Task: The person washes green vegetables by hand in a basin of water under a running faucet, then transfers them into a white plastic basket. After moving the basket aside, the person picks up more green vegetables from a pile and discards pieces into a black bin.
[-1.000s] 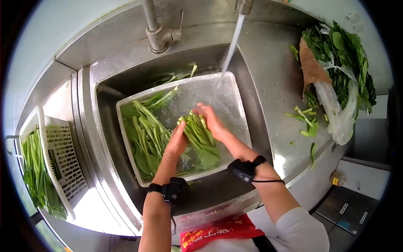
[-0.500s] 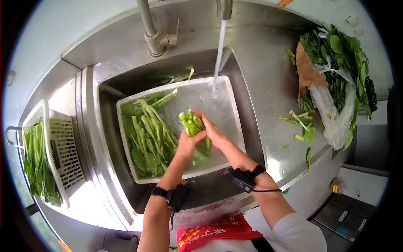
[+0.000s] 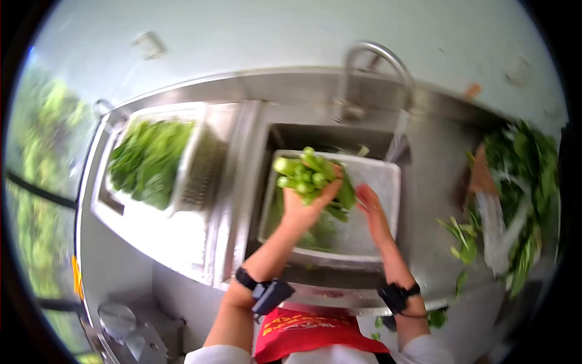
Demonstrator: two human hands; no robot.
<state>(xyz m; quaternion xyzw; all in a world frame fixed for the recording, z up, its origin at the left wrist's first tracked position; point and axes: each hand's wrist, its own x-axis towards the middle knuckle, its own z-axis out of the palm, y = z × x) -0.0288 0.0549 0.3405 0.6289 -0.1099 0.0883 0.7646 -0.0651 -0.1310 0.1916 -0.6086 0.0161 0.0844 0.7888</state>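
Note:
A bunch of green leafy stalks [image 3: 306,173] is gripped in my left hand [image 3: 306,209], stem ends facing up and left, raised above the white tub [image 3: 379,182] in the steel sink. Just right of the bunch, my right hand [image 3: 371,205] is apart from it, its fingers partly spread and somewhat blurred. More greens [image 3: 318,235] lie in the water of the tub, partly hidden below my left hand. Water runs from the faucet [image 3: 406,85] at the tub's back right corner.
A white basket [image 3: 200,158] holding leafy greens [image 3: 151,161] stands on the left counter. On the right counter [image 3: 433,200] are loose leaves [image 3: 464,239] and a plastic bag [image 3: 494,224] with large greens [image 3: 524,158]. A window [image 3: 45,170] is at far left.
The view has swung left. My left hand has lifted the bunch up from the tub, and my right hand has come away from it.

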